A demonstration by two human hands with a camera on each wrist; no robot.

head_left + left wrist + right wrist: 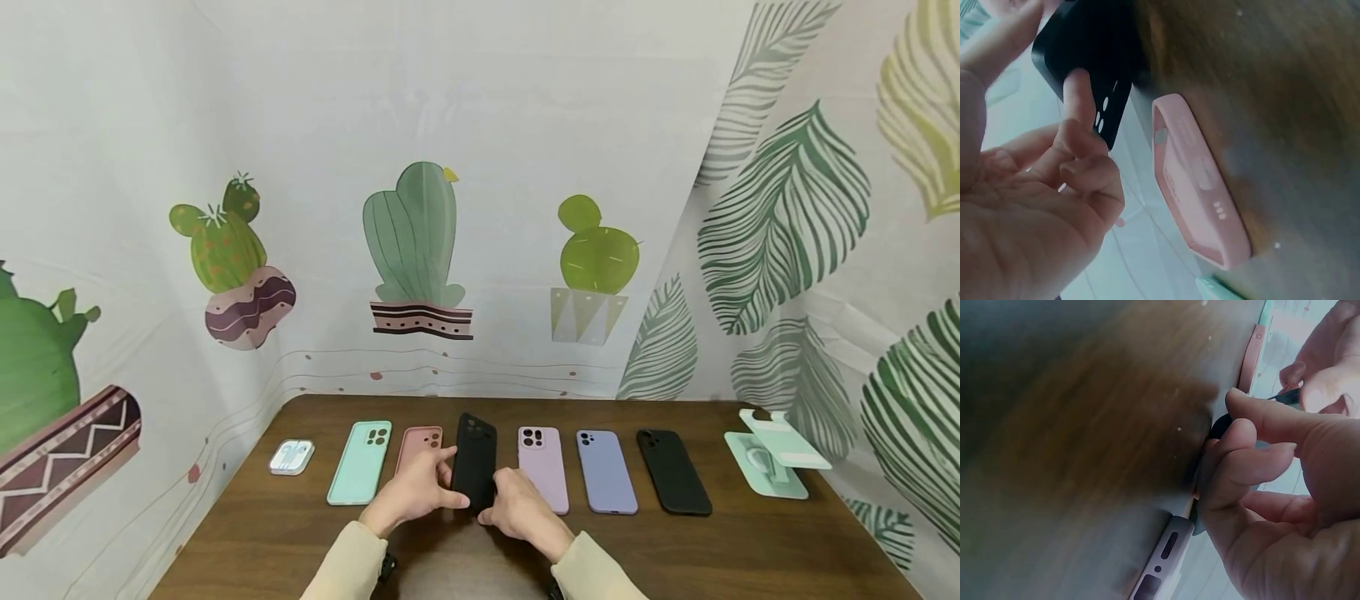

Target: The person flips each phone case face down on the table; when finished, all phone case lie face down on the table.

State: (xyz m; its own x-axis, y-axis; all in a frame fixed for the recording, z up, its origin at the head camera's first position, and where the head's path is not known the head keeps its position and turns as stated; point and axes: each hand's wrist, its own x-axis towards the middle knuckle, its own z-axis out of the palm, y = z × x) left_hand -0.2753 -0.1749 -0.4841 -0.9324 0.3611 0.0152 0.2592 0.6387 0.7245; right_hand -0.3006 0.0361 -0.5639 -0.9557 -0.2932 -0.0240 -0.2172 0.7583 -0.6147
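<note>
A black phone case [476, 454] with a camera cutout at its top is tilted up off the table between both hands. The left hand [422, 487] holds its left side, thumb near the bottom and fingers along the edge. At the lower right corner, the right hand [519, 507] pinches it with thumb and curled fingers. Just left of it lies a pink phone case [1194, 181], partly hidden by the left hand in the head view. On the other side, a lilac phone case [546, 467] lies close to the right hand.
A mint phone case [360, 462] and boxed white earphones [292, 457] lie to the left. Rightward are a periwinkle phone case [607, 471], another black phone case [673, 471] and a mint folding stand [772, 454]. A patterned cloth hangs behind the wooden table [247, 533].
</note>
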